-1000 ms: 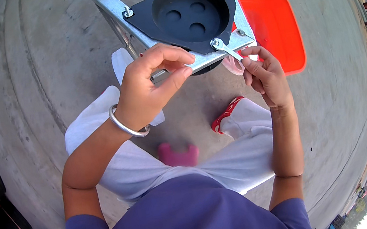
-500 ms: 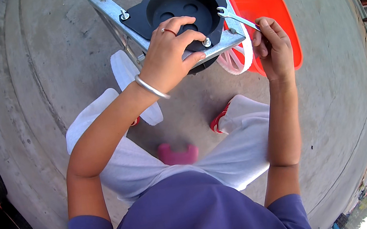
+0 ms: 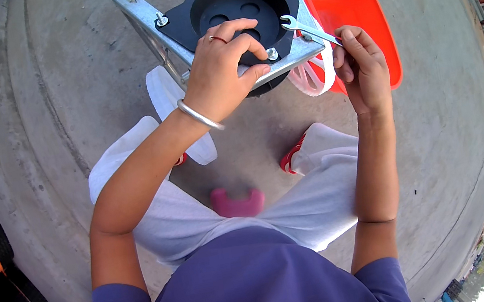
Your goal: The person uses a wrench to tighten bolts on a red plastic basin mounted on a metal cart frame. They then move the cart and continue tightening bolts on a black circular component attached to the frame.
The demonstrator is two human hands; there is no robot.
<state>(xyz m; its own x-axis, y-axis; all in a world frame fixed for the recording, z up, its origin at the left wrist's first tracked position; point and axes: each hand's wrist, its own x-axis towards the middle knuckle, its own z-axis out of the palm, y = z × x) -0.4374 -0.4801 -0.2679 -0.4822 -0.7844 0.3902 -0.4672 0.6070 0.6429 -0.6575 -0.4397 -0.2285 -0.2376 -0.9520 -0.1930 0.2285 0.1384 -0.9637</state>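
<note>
In the head view, at the upper centre of the frame, the left hand [image 3: 222,68] curls closed over the near rim of a black tray [image 3: 237,8] bolted into a metal frame [image 3: 160,27], thumb just beside a bolt [image 3: 272,54] at the frame's near corner. To its right the right hand [image 3: 362,70] pinches the handle of a wrench [image 3: 308,28], whose open head lies on the frame's right rail near the orange bin [image 3: 353,11]. Bolts already stand at the other corners, so by my judgement the fitting is well along, with the near bolt apparently left to tighten.
</note>
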